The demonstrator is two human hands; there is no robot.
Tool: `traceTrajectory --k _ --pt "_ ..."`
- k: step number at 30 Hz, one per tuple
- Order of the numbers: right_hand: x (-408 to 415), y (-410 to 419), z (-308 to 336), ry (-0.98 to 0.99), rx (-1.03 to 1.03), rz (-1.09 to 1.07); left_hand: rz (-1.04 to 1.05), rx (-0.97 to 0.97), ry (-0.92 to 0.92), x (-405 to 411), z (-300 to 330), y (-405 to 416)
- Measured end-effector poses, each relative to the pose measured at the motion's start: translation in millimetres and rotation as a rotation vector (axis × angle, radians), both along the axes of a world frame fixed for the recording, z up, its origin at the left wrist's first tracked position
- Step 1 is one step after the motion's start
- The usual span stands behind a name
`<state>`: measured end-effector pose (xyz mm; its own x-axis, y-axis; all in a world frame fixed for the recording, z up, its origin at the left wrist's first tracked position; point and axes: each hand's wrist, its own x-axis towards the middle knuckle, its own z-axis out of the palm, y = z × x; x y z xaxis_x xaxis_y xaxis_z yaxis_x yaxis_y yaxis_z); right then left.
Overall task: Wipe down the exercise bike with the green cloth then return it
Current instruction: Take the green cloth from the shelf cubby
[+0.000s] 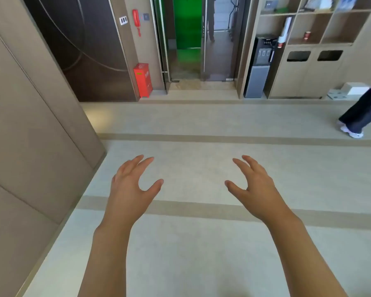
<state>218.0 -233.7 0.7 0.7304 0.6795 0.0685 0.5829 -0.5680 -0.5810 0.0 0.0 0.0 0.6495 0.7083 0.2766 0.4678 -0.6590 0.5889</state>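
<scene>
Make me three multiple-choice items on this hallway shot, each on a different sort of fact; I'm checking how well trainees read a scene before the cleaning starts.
1. Where does the red box stand?
A. On a shelf of the cabinet
B. On the floor against the wall, left of the glass doorway
C. Beside the water dispenser

2. How many dark openings show in the cabinet front under the shelves?
A. Two
B. Four
C. One

3. What state are the two hands in?
A. Both grip a green cloth
B. One pushes the door
C. Both open, fingers spread, holding nothing

Answers:
1 B: the box sits at floor level left of the doorway, below the red handset.
2 A: two openings lie side by side.
3 C: the left hand and right hand hang over bare floor; no cloth shows.
</scene>
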Motion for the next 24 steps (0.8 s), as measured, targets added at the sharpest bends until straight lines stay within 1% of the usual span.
traceTrajectory --k 4,9,15,24 --pt "24.3 -16.6 -5.6 0.03 -0.023 -0.041 -0.06 -0.024 0.02 35.4 -3.2 -8.3" --pt "70.1 -35.3 -16.5 0.044 -0.003 -0.08 -0.089 -0.043 0.045 93.5 -8.4 -24.0" --pt "147.9 -59.8 -23.3 0.063 0.025 -0.09 -0.133 -0.036 0.069 179.9 -4.0 -55.6" --pt "263.2 -91.2 -17.9 0.069 0.051 -0.102 -0.117 -0.02 0.091 286.0 5.0 -90.5"
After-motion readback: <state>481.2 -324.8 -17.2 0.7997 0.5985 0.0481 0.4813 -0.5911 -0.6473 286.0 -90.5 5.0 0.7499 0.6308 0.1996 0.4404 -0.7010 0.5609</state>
